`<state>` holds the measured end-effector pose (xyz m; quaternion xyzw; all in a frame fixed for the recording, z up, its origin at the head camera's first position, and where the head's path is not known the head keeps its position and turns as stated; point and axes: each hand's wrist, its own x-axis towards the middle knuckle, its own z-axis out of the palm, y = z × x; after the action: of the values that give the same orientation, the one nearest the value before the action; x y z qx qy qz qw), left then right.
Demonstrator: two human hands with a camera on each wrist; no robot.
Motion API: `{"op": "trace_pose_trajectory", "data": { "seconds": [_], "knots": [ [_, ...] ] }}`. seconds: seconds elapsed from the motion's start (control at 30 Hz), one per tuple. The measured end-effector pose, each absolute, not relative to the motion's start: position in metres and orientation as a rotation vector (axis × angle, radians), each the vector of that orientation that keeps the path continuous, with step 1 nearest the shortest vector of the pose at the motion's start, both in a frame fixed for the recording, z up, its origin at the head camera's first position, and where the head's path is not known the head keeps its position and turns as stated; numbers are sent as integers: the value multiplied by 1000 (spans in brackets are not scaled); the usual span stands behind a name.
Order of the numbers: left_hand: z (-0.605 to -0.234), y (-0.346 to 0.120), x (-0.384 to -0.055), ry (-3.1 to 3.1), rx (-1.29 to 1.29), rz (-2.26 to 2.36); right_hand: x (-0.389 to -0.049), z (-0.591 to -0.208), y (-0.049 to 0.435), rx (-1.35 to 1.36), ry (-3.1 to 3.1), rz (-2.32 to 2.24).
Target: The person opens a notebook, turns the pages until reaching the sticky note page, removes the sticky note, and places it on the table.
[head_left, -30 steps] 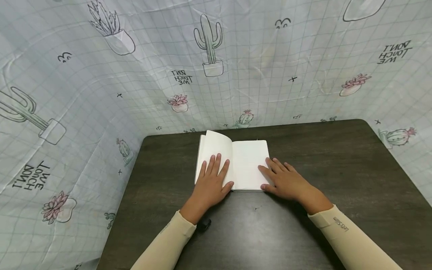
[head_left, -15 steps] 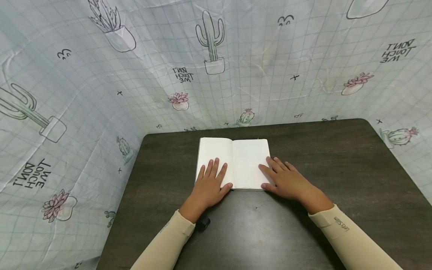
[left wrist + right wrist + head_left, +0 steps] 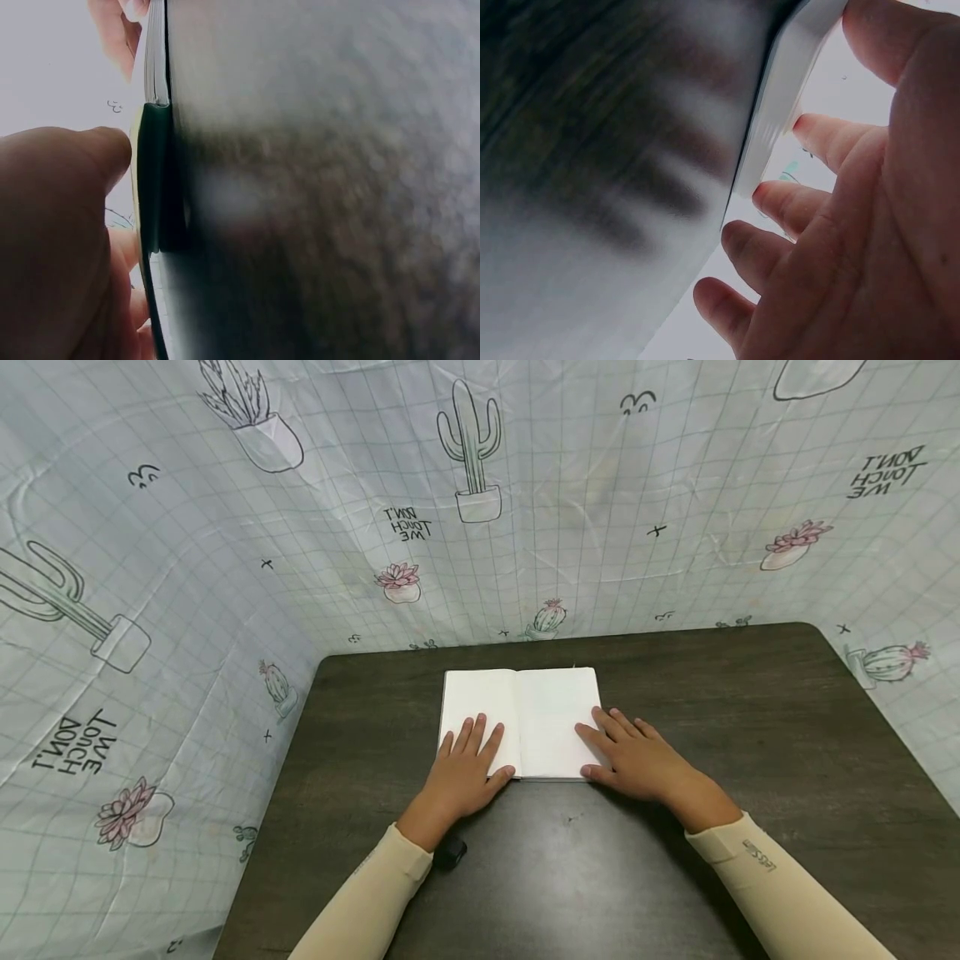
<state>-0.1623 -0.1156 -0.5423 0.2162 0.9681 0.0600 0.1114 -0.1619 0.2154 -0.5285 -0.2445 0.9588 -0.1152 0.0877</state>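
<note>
An open notebook with blank white pages lies on the dark wooden table. My left hand rests with spread, straight fingers on the lower part of the left page, its thumb near the spine at the bottom edge. In the left wrist view the notebook's dark green spine shows end-on beside the thumb. My right hand lies with fingers extended at the lower right edge of the right page. From the right wrist view, its thumb and fingertips touch the side of the page block.
A small black object sits on the table beside the left wrist. A white grid curtain printed with cacti hangs behind the table and along both sides.
The raised left page has come down flat under my left hand, which has shifted slightly toward me. My right hand has hardly moved.
</note>
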Motion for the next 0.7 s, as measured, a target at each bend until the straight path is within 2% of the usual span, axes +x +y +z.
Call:
{"op": "trace_pose_trajectory", "data": {
  "seconds": [0.7],
  "knots": [
    [-546,-117,-167,2770,590,186,-161,-530,216,-717,2846,-356]
  ]
}}
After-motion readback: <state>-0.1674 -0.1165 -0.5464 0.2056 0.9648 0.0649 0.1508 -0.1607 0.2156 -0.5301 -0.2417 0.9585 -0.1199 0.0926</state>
